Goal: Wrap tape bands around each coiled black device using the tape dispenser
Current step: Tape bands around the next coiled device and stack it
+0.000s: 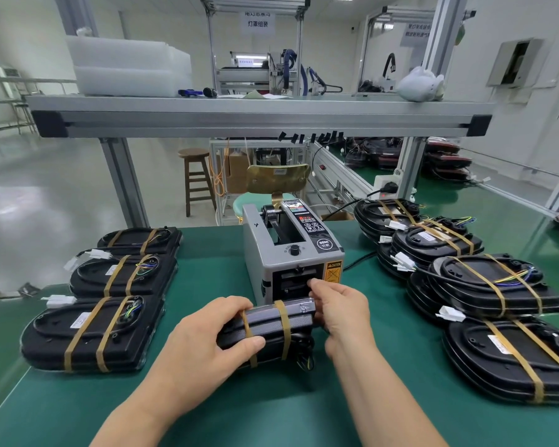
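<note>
**A:** Closest to us, the left hand (pixel 207 343) grips the black device (pixel 265 322) by its left end, fingers curled over the top edge and thumb pressed on the near face.

**B:** And the right hand (pixel 342 314)?

**A:** It's curled round the right end, fingertips up at the top corner. I can't tell whether they're pinching a tape end there. The device is held just above the green table (pixel 255 414), right in front of the tape dispenser (pixel 291 253).

**B:** Which way does it lie?

**A:** The long axis runs left to right, with the right end a touch higher. It's tipped up on edge, and thin wires (pixel 305 361) hang from the lower right. Two tape bands (pixel 284 327) cross it the short way.

**B:** How will it handle?

**A:** My guess is a rigid plastic shell, light enough to hold by both ends. The ends are the sensible grip because that leaves the middle free for tape. The loose wires look like the snag risk, and the tape will be sticky.

**B:** Farther out?

**A:** There are banded stacks on the left (pixel 88 333) and more on the right (pixel 497 291), with the dispenser between them. Beyond are a stool (pixel 196 179) and an overhead shelf (pixel 259 121).
</note>
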{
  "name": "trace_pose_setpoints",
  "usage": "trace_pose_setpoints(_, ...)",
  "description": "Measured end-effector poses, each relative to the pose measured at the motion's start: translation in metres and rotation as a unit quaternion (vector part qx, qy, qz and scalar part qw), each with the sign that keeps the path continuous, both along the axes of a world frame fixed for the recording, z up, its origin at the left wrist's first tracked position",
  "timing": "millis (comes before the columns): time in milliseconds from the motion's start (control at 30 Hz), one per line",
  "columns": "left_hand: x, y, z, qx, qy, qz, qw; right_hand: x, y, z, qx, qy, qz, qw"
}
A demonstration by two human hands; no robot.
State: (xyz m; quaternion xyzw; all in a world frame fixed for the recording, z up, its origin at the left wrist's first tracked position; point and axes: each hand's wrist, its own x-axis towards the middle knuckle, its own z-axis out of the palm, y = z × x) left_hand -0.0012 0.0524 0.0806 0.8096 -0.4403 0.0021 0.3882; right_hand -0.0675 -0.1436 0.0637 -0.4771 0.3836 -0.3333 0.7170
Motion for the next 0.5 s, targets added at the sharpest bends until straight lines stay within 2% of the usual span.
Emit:
trace_pose_setpoints(400, -0.001, 0.01, 0.002, 0.013, 0.004, 0.013, 1.0, 0.013, 0.007, 0.007, -0.023, 0.056, -0.029, 0.998)
trace_pose_setpoints(500, -0.004, 0.009, 0.002, 0.037, -0.037, 0.02, 0.998, 0.015, 0.01, 0.007, -0.039, 0.071, -0.043, 0.996)
